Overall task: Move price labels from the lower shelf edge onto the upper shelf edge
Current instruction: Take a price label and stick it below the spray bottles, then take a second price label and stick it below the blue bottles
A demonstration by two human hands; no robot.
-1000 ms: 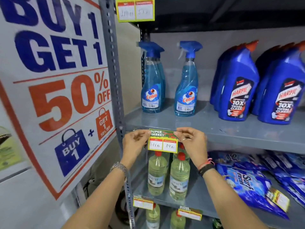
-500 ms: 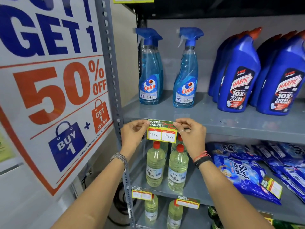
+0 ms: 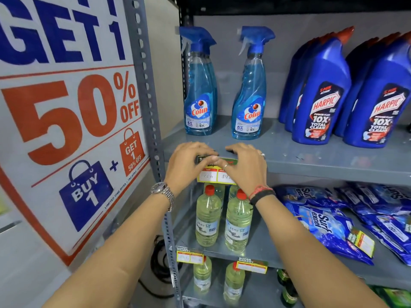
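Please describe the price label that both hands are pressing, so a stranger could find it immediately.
Find the grey shelf carrying the blue Colin spray bottles. On its front edge, below them, hangs the price label, under both hands. Unlike the two labels one shelf lower, it has hands on it.

A yellow paper price label [image 3: 216, 174] with a green header and two white handwritten boxes lies flat against the grey metal upper shelf edge [image 3: 322, 168], partly covered. Two similar labels [image 3: 190, 256] [image 3: 252, 266] hang on the lower shelf edge [image 3: 222, 255].
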